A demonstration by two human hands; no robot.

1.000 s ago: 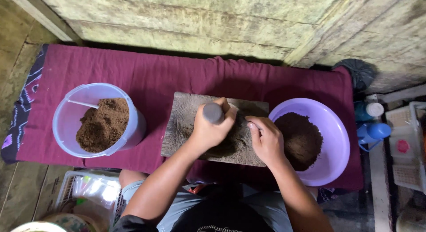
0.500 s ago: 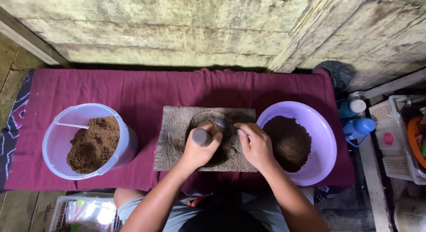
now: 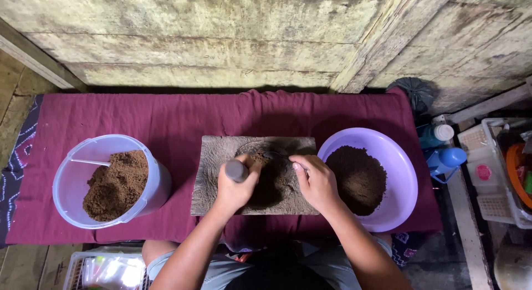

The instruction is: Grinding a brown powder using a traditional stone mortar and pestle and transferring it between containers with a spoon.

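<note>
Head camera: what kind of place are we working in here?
Probably a rustic home workspace at floor level: a weathered plank wall, a maroon cloth spread as a mat, and a flat grey stone grinding slab under both hands, left hand gripping a pestle.

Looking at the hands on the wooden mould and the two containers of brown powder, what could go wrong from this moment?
1. The right hand rests on the mould right beside the cavity where the left hand presses the pestle; its fingers could be struck.
2. Brown powder may spill from the mould onto the maroon cloth.
3. The purple basin touches the mould's edge, so jolts might shift it.
</note>
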